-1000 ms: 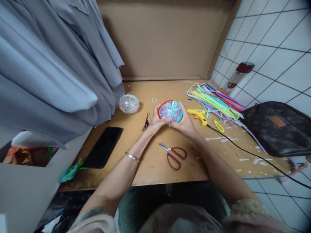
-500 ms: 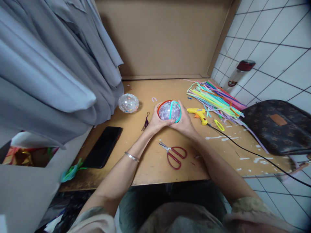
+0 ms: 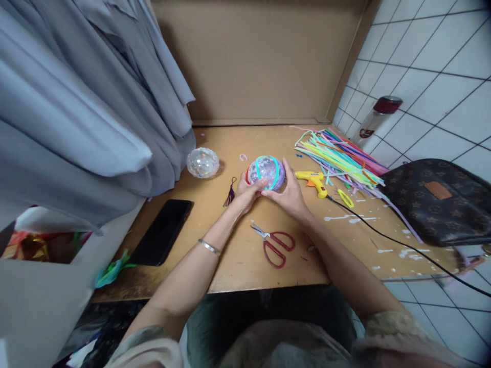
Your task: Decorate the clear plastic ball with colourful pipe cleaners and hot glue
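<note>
Between my two hands is a clear, shiny ball (image 3: 271,171) with turquoise bands around it and some red at its left edge. My left hand (image 3: 248,193) grips its lower left, thumb on the front. On the right side my right hand (image 3: 290,193) holds it with thumb below and fingers up along the edge. Below the hands, red-handled scissors (image 3: 274,245) lie with their blades pointing up and left. A dark tassel (image 3: 229,193) rests just left of my left hand. A yellow glue gun (image 3: 315,181) lies right of my right hand.
A second clear ball (image 3: 203,163) stands at left, above a black phone (image 3: 163,232). Colourful pipe cleaners (image 3: 341,153) are heaped at the back right, beside a brown bag (image 3: 437,199). The glue gun's black cord (image 3: 383,234) crosses the table. A grey curtain (image 3: 95,102) hangs at left.
The ball has been turned in my hands: two turquoise bands now face me, and less of the red shows. My right fingers have shifted along its edge.
</note>
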The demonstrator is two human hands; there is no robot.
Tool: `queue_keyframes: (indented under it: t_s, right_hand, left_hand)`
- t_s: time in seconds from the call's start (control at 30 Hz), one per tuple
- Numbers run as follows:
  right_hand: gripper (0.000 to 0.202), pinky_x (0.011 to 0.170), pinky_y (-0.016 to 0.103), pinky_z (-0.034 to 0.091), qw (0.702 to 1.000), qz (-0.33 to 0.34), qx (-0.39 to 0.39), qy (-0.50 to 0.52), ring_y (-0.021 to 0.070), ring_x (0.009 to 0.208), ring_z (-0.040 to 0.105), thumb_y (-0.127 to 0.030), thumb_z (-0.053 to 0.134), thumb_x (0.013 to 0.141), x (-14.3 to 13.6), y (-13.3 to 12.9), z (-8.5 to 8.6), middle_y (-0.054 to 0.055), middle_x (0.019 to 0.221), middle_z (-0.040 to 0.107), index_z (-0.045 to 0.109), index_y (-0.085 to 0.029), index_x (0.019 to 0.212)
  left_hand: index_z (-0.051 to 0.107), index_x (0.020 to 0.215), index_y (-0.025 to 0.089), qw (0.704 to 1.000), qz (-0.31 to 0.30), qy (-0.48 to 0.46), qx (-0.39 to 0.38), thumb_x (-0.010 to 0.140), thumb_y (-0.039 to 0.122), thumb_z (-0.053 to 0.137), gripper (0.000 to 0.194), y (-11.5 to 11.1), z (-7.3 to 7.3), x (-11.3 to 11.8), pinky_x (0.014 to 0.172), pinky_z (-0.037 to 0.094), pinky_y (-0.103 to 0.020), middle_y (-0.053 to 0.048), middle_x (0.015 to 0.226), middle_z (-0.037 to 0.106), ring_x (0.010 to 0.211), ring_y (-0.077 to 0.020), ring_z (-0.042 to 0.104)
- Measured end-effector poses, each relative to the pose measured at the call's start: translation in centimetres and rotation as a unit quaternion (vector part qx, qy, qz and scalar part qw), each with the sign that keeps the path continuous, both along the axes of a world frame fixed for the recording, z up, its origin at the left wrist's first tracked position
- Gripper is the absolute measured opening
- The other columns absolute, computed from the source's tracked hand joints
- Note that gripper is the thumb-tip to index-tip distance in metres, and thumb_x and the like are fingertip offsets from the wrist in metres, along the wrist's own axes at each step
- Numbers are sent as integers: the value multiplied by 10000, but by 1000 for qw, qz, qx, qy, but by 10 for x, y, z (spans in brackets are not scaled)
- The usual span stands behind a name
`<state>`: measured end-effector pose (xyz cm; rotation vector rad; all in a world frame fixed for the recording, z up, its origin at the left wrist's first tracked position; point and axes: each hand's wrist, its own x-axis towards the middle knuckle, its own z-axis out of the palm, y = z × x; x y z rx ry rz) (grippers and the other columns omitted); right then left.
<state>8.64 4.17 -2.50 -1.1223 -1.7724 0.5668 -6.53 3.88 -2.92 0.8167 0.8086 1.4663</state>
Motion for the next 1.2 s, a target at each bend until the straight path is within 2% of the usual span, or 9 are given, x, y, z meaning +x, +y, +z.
queue_keyframes:
  t_s: [0.2, 0.33, 0.43, 0.53, 0.6, 0.8, 1.0, 1.1, 1.2]
  right_hand:
    - [1148, 1225, 587, 341, 999, 21, 33, -14, 371, 1502, 376, -543, 820, 700, -1, -1, 3, 166, 1628, 369, 201, -253, 1623]
    - [1073, 1160, 579, 417, 996, 28, 50, -69, 363, 1432, 456, -635, 766, 731, 17, 10, 9, 173, 1577, 430, 261, -255, 1599]
    - [859, 1114, 592, 435, 986, -91, 53, -133, 384, 1382, 487, -630, 665, 827, 41, 21, 13, 213, 1509, 485, 399, -193, 1518]
    - [605, 1058, 624, 442, 946, -242, 6, -216, 435, 1294, 539, -526, 594, 903, 60, 26, 13, 278, 1322, 601, 574, -84, 1316]
    - [527, 1009, 628, 464, 915, -298, -47, -267, 463, 1227, 576, -470, 618, 895, 63, 25, 12, 318, 1220, 632, 629, -39, 1198]
    - [557, 902, 614, 510, 866, -345, -110, -344, 479, 1124, 639, -396, 668, 850, 57, 21, 12, 375, 1212, 618, 616, 21, 1216]
    - [501, 896, 492, 533, 843, -362, -196, -346, 404, 1087, 690, -426, 649, 851, 65, 25, 16, 292, 1148, 705, 697, -28, 1151]
    - [449, 839, 435, 538, 850, -374, -226, -294, 375, 1036, 707, -411, 658, 813, 69, 29, 20, 240, 1102, 729, 713, -89, 1121]
    - [377, 781, 413, 529, 890, -372, -161, -207, 333, 923, 693, -400, 630, 783, 69, 32, 25, 186, 1013, 729, 701, -137, 1044]
  left_hand:
    - [616, 1060, 209, 999, -19, -46, 1, 461, 482, 962, 744, -5, 8, 3, 911, 583, -403, -61, 980, 760, 990, -268, 731]
    - [632, 1029, 194, 997, -22, -71, -15, 491, 481, 957, 691, -2, 7, -2, 938, 602, -453, -75, 1003, 772, 1065, -305, 725]
    - [630, 1063, 198, 995, -17, -89, -28, 534, 457, 946, 668, 2, 5, -7, 980, 597, -483, -96, 1123, 760, 1168, -325, 689]
    - [613, 1118, 214, 994, -10, -102, -41, 559, 459, 935, 689, 4, 4, -11, 1020, 583, -492, -114, 1249, 720, 1275, -341, 630]
    - [601, 1155, 227, 994, -11, -104, -46, 578, 484, 921, 708, 4, 4, -12, 1043, 573, -495, -118, 1326, 684, 1329, -348, 589]
    - [572, 1228, 270, 992, -19, -106, -59, 639, 541, 864, 711, 4, 5, -13, 1084, 544, -499, -109, 1392, 639, 1408, -347, 515]
    - [562, 1241, 295, 988, -42, -123, -82, 634, 616, 830, 737, 4, 4, -15, 1075, 541, -500, -103, 1357, 651, 1397, -347, 527]
    - [566, 1223, 263, 983, -68, -135, -108, 626, 672, 805, 762, 3, 3, -17, 1072, 537, -493, -128, 1339, 652, 1379, -350, 544]
    - [566, 1214, 251, 982, -63, -136, -117, 627, 701, 787, 772, 4, 2, -19, 1070, 535, -482, -133, 1349, 640, 1379, -341, 543]
